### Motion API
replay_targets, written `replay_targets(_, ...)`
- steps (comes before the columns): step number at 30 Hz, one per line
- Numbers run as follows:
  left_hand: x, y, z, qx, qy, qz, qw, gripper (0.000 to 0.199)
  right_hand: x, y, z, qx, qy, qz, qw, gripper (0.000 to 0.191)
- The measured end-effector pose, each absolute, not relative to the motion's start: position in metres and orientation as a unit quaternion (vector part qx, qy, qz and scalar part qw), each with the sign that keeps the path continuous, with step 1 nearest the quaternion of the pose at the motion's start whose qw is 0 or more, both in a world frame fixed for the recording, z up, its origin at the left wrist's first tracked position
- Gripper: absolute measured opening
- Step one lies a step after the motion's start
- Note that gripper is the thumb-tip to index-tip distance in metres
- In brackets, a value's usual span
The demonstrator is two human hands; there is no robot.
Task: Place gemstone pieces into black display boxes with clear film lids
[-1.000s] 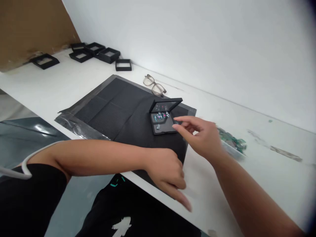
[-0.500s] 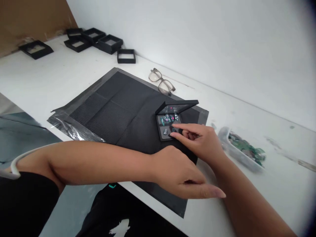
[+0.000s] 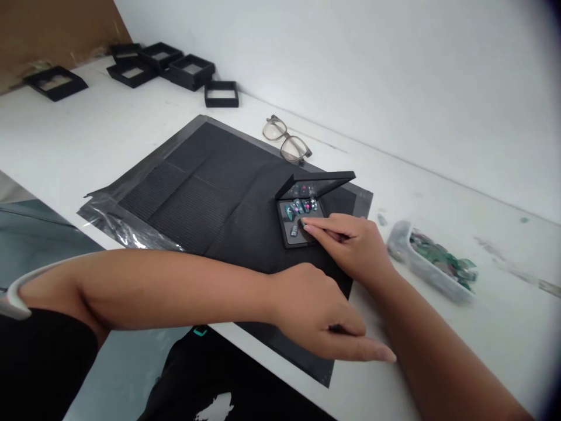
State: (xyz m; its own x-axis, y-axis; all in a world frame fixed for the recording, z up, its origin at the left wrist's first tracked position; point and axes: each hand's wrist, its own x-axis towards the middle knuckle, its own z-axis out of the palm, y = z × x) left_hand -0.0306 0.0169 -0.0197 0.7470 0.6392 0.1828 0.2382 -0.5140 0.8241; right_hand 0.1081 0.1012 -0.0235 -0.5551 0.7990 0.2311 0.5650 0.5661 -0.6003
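Note:
An open black case [image 3: 301, 238] with a raised clear-windowed lid [image 3: 322, 186] stands on a dark mat [image 3: 210, 193]. Several teal, patterned nail-like pieces [image 3: 300, 206] form a row inside, and a grey one [image 3: 294, 230] lies below them. Over the case's right part, my right hand [image 3: 350, 237] pinches a small dark piece between thumb and forefinger. My left hand [image 3: 322, 313] hangs over the mat's near edge, fingers curled under and thumb pointing right. Whatever its fingers hold, if anything, is hidden.
Glasses [image 3: 287, 139] lie at the mat's far edge. To the right is a clear tub [image 3: 432, 280] of green pieces. Several black frames [image 3: 191, 71] sit at the back left, near the white wall [image 3: 350, 64].
The thumb and forefinger of my right hand, apart before, have closed together on the small dark piece in the case. My left hand has barely moved; the view has shifted slightly.

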Motion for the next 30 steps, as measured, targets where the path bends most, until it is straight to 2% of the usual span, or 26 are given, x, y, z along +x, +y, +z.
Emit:
replay_targets(3,-0.031,0.023,-0.023,0.839,0.256,0.256,0.406,0.066,0.109,0.102,-0.025,-0.394,-0.855,0.231,0.247,0.022)
replay_targets(10,-0.030,0.029,-0.028,0.875,0.199,0.316,0.308,0.064,0.110,0.103,-0.025,-0.391,-0.851,0.245,0.251,0.022)
replay_targets(16,-0.035,0.029,-0.026,0.870,0.177,0.255,0.383,0.058,0.109,0.100,-0.023,-0.399,-0.840,0.263,0.255,0.022)
replay_targets(20,-0.039,0.034,-0.018,0.824,0.212,0.214,0.481,0.059,0.108,0.095,-0.022,-0.459,-0.774,0.301,0.318,0.024)
replay_targets(22,-0.040,0.035,-0.017,0.812,0.218,0.206,0.501,0.059,0.106,0.091,-0.019,-0.467,-0.767,0.282,0.336,0.023)
replay_targets(25,-0.040,0.036,-0.019,0.816,0.197,0.223,0.496,0.057,0.103,0.083,-0.015,-0.447,-0.810,0.220,0.308,0.024)
replay_targets(28,-0.039,0.037,-0.021,0.820,0.184,0.238,0.487,0.054,0.104,0.081,-0.014,-0.396,-0.857,0.188,0.270,0.033)
replay_targets(30,-0.039,0.038,-0.020,0.830,0.189,0.211,0.481,0.051,0.107,0.082,-0.015,-0.346,-0.870,0.213,0.279,0.049)
